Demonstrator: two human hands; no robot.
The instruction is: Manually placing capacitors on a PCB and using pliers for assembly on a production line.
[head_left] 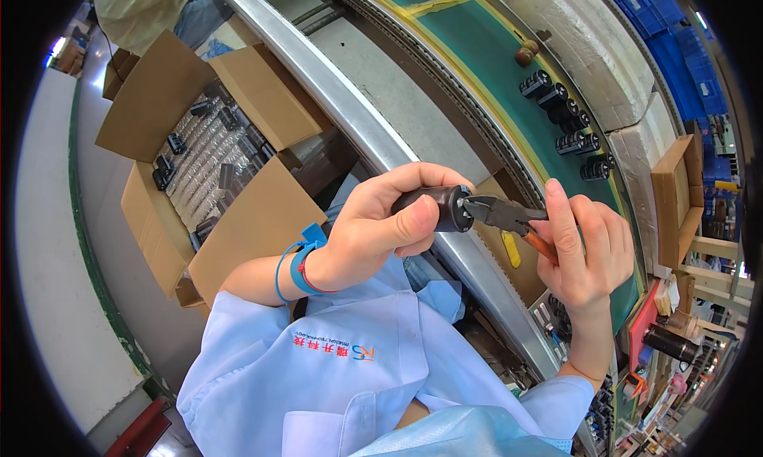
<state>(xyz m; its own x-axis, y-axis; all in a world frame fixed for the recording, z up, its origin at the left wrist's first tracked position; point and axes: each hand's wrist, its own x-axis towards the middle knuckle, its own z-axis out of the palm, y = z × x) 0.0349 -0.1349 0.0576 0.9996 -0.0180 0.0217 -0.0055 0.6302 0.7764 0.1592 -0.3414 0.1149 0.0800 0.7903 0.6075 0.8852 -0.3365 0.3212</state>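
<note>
My left hand (366,230) is wrapped round a dark cylindrical capacitor (453,211), its terminal end turned to the right. Diagonal cutting pliers (509,215) with orange handles are gripped in my right hand (586,250). The jaws of the pliers meet the capacitor's end at a small metal terminal. My right index finger points upward along the tool, and the other fingers curl about the handles. Whether the jaws are fully closed on the terminal is too small to tell.
An open cardboard box (258,195) at the left holds bubble wrap and several black capacitors. A metal rail (334,75) runs beside me. Beyond it, more capacitors (556,99) stand on a green conveyor belt (469,40). White foam blocks (592,52) and blue bins (695,60) line the far side.
</note>
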